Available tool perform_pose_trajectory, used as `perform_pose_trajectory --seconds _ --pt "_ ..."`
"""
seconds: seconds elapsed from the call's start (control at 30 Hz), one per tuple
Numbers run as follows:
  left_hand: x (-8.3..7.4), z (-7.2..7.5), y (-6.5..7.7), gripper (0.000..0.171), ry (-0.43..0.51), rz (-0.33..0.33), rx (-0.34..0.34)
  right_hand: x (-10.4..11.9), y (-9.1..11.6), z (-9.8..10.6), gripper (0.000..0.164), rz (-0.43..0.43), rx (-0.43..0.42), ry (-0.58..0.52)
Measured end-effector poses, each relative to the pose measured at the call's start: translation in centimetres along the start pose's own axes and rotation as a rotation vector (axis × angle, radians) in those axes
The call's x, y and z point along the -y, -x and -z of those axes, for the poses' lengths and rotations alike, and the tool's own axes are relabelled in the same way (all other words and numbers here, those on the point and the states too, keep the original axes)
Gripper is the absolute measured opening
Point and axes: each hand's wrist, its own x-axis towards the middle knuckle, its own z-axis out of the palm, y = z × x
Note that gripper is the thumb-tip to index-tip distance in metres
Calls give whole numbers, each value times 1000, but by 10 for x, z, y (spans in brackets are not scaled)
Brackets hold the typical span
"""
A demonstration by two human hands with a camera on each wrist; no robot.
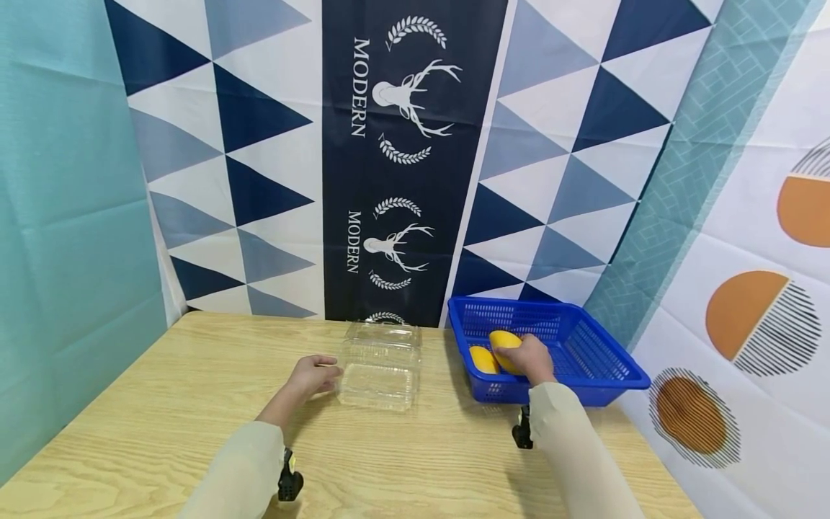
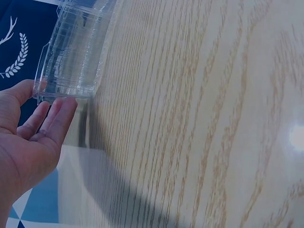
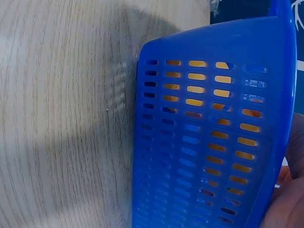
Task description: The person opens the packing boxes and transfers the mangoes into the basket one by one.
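Observation:
On the table sits a clear plastic container [image 1: 377, 383] with its hinged lid [image 1: 384, 333] raised at the back. My left hand [image 1: 315, 376] is at the container's left side. In the left wrist view its fingers [image 2: 61, 118] are fairly straight and touch the container's end, with the thumb by the rim. My right hand [image 1: 533, 358] reaches into a blue basket [image 1: 603, 386] and grips a smooth yellow oval fruit, apparently a mango [image 1: 504, 340]. A second yellow mango [image 1: 483, 360] lies beside it in the basket's left part. The basket's wall [image 3: 199, 142] hides most of the right fingers in the right wrist view.
The wooden table [image 1: 402, 468] ends at a patterned cloth backdrop [image 1: 272, 173]. Teal cloth [image 1: 71, 238] hangs on the left, and a cloth with orange circles [image 1: 746, 339] on the right. The basket stands at the table's back right.

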Motion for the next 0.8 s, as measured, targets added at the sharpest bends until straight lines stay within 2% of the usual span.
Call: perform_pose_trajectory --seconds 0.37,0.8 --pt "3 0 -4 41 -5 4 -16 2 -1 0 60 -63 27 79" --pt "4 0 -7 40 9 7 -30 3 0 -1 54 -73 51 118"
